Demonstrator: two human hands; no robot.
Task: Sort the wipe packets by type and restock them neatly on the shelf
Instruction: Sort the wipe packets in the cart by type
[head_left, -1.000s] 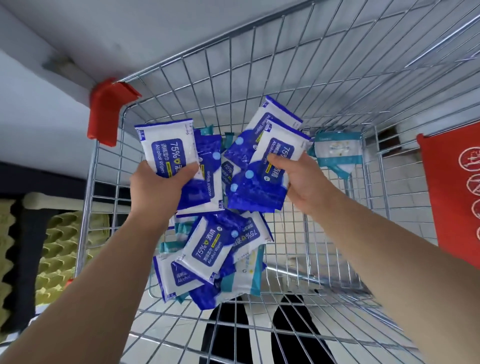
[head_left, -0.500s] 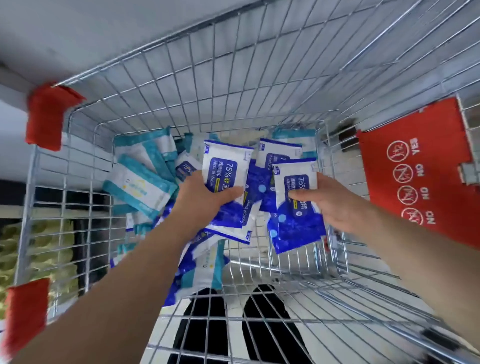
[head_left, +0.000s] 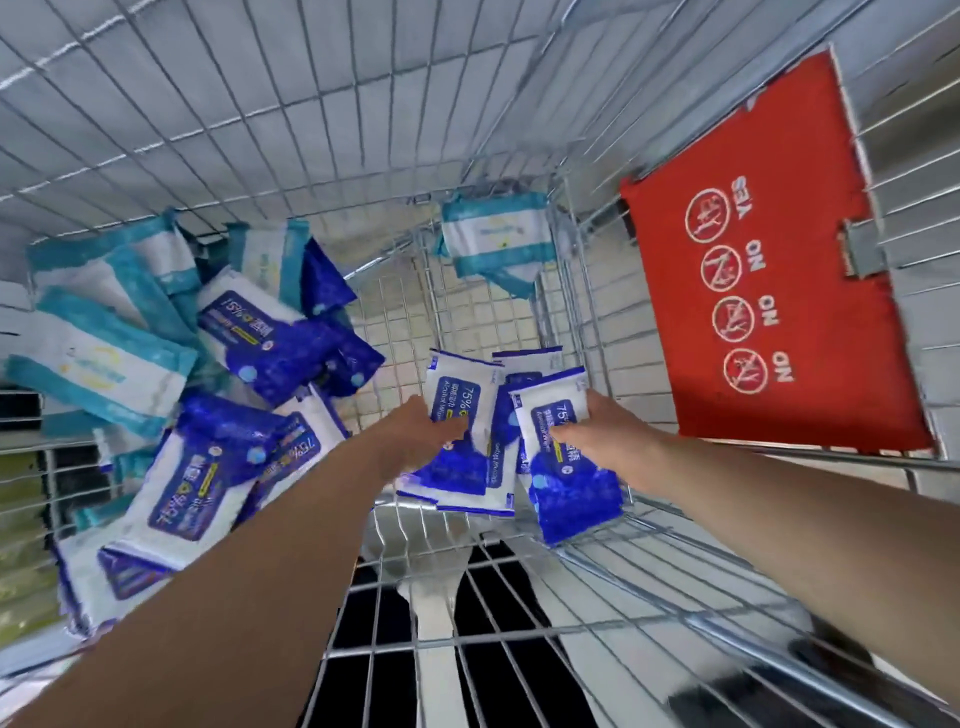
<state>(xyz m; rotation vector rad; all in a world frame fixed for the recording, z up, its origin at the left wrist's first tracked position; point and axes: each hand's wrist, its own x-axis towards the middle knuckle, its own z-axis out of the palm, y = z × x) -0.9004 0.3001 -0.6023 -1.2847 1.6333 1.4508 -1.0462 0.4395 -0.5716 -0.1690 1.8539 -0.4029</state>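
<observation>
Wire mesh of a shopping trolley on all sides, pale floor tiles showing through. Mid-basket, above the bottom mesh, a small stack of blue alcohol wipe packets, clamped in the left hand, thumb curled across the top label. Just beside them, another blue packet, pinched in the right hand, thumb over the front and fingers behind. Off to the left, against the side wall, a loose heap of blue packets mixed with teal-and-white packets. At the far end, alone, one teal packet leaning on the mesh. On the right wall, a red flap printed with round white signs. Under the near mesh, two dark shapes, too blurred to name.
</observation>
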